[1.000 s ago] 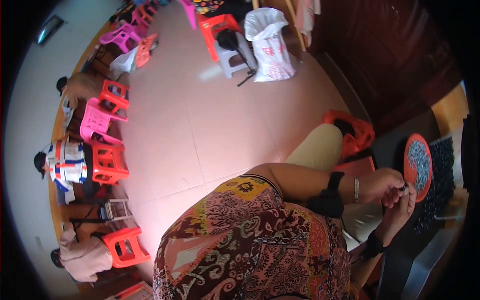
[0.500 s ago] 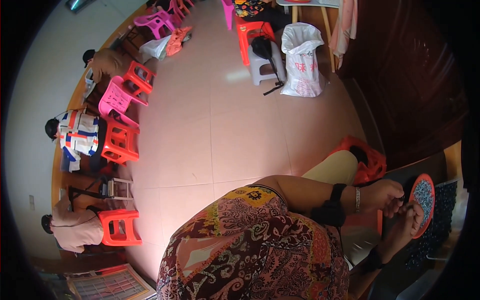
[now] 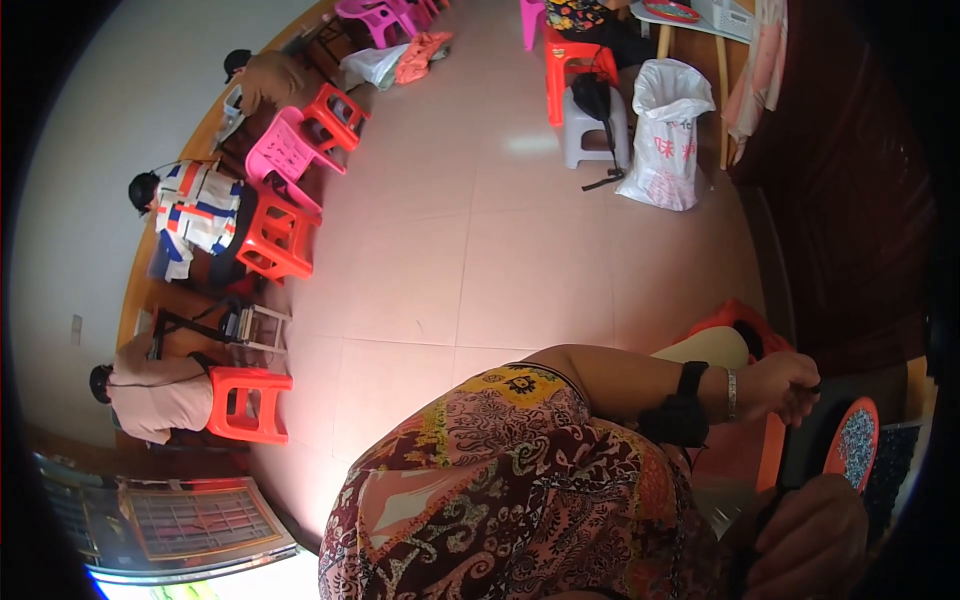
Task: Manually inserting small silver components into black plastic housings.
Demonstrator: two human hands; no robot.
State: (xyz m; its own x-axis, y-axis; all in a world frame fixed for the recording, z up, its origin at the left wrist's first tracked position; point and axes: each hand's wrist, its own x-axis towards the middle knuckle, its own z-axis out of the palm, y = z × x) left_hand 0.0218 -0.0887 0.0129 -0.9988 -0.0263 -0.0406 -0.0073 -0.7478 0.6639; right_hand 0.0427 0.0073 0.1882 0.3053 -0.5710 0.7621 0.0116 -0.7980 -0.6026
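Observation:
My left hand (image 3: 775,388), with a bracelet and a black wrist strap on its arm, is closed with the fingertips pinched. A small dark thing (image 3: 813,388) shows at those fingertips, too small to name. Lower down and nearer my body, my right hand (image 3: 812,540) has its fingers curled in; whatever they hold is hidden, and the hand is slightly blurred. Between and beyond the two hands lies an oval red-orange tray (image 3: 868,403) filled with small glittering grey bits (image 3: 857,443). Neither hand touches the tray.
Dark sparkly material (image 3: 897,462) lies beside the tray. A white woven sack (image 3: 665,150) stands by a grey stool (image 3: 590,125). Along the left wall, several people sit on red stools (image 3: 250,405) at a long bench. A glass-fronted cabinet (image 3: 200,520) is at lower left.
My hands were together at the tray's edge; now they are apart. The right hand has drawn back toward my body, while the left remains pinched. The whole view has shifted.

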